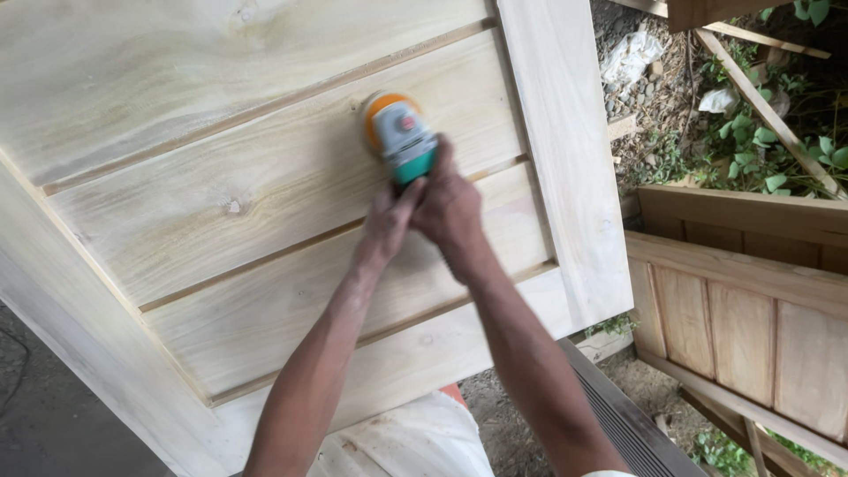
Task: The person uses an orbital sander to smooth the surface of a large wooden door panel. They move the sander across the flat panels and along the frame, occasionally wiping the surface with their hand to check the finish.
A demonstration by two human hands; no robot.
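Here, both hands hide the rear of the sander (402, 135); only its front half shows: orange disc edge, grey top, green body. Pad face not visible, pressed to wood. Motion blur softens the tool's outline, so small details can't be read. The door's upper and left parts are cut off by the frame edge.

Sander sits on the pale wooden door panel (221, 212), approx. mid-frame, on the second slat from the top, near the right stile (565, 150). Long axis runs from hands toward upper left; orange nose points away from the person.

Left hand (386, 228) wraps the green body's rear from the left, fingers closed on it. Right hand (450, 208) clasps the same rear from the right, closed over it, touching the left hand.

Second, darker wooden panel (742, 327) stands at right, well apart.
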